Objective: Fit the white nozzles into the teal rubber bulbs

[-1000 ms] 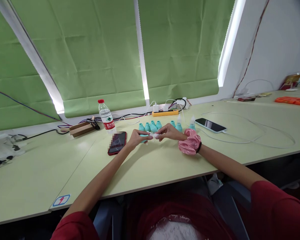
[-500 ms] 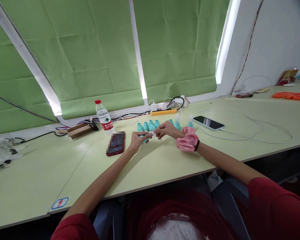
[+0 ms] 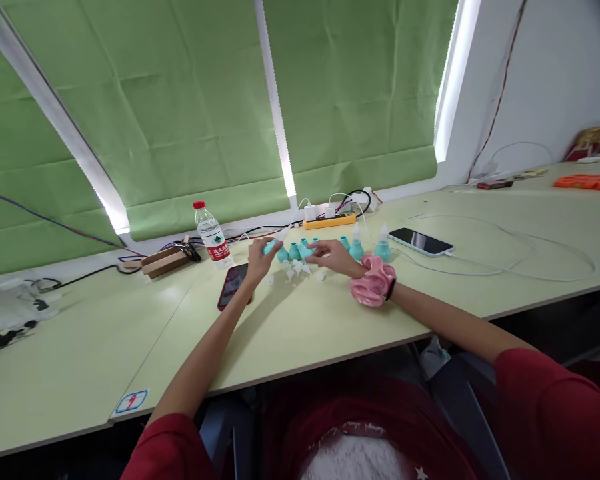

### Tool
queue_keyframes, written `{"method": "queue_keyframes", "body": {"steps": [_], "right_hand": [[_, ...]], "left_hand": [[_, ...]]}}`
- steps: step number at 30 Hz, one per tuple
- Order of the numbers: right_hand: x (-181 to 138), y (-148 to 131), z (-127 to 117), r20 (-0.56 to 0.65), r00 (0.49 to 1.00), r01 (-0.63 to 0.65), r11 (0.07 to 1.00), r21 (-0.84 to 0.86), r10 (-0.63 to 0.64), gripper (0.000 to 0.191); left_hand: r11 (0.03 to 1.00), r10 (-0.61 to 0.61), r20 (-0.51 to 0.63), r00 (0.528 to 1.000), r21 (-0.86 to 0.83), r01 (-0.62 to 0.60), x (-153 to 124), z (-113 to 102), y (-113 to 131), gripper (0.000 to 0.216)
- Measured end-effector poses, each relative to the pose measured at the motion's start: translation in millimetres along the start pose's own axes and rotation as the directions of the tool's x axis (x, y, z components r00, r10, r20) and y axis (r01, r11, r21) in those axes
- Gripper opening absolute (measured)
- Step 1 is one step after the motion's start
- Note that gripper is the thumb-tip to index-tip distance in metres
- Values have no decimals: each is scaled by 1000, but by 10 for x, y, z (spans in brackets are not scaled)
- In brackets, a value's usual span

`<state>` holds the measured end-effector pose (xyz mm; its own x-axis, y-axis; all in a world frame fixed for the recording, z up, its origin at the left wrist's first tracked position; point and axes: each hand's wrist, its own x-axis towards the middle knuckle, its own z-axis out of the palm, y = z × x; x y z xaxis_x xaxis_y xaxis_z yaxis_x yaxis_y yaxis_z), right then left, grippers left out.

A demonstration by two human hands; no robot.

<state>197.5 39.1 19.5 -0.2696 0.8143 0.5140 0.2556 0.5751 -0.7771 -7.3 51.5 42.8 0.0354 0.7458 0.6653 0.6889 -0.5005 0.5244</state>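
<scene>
My left hand [image 3: 261, 259] is closed around a teal bulb aspirator [image 3: 271, 247], its pale nozzle pointing up and to the right. My right hand [image 3: 333, 257] hovers with fingers apart beside a tilted teal bulb [image 3: 304, 251]; whether the fingertips touch it I cannot tell. Several open-necked teal bulbs, among them one bulb [image 3: 294, 251], stand in a row behind the hands. Below them lies a loose pile of small white nozzle parts [image 3: 296, 269]. Right of my right hand, two teal bulbs [image 3: 383, 251] stand upright with clear nozzles on them.
A red-capped water bottle [image 3: 213, 239] stands left, behind a red-cased phone [image 3: 231, 287] partly covered by my left hand. To the right lies a charging phone [image 3: 421, 242] with a looping white cable. A yellow power strip [image 3: 329, 221] and a cardboard tray [image 3: 165, 261] sit along the back.
My hands have moved apart from their meeting point. The left hand has gone left and up with the aspirator, whose nozzle now shows; the right hand's fingers have spread. The white parts are uncovered.
</scene>
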Motion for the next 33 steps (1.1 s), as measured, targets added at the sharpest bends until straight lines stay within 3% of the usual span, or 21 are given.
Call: {"method": "queue_keyframes", "body": {"steps": [3,7,12,16,19,22,27,30,33], "right_hand": [[-47,69,51,137,974,219,900,-376,-180,38],[-128,83,141,350,906,403,730,-552,-236,45],[-153,175,145,452,885,395,689,-607,-110,38],[-103,221,138,344,924,360,691,-627,-170,40],[-9,179,220,328,915,399,659,-638,-236,49],[114,126,380,385,888,455,605,-653,-251,51],[178,130,598,516,842,509,555,-658,-161,48],[109,139,582,534,839,491,570,-659,-106,42],[18,138,464,509,849,492,564,-663,-142,35]], "left_hand": [[970,-68,-20,997,232,71,9,-66,-136,35],[944,-33,68,997,331,8,-11,-42,-246,32],[966,-32,143,989,259,-6,-1,68,-355,21],[974,-114,127,985,211,85,3,89,-439,19],[968,-105,77,991,236,84,19,51,-459,18],[966,-88,67,994,251,68,37,12,-457,24],[946,-141,186,972,316,77,26,38,-478,36],[930,-161,189,969,358,85,0,38,-469,41],[891,-185,144,972,441,105,-39,-41,-370,51]]}}
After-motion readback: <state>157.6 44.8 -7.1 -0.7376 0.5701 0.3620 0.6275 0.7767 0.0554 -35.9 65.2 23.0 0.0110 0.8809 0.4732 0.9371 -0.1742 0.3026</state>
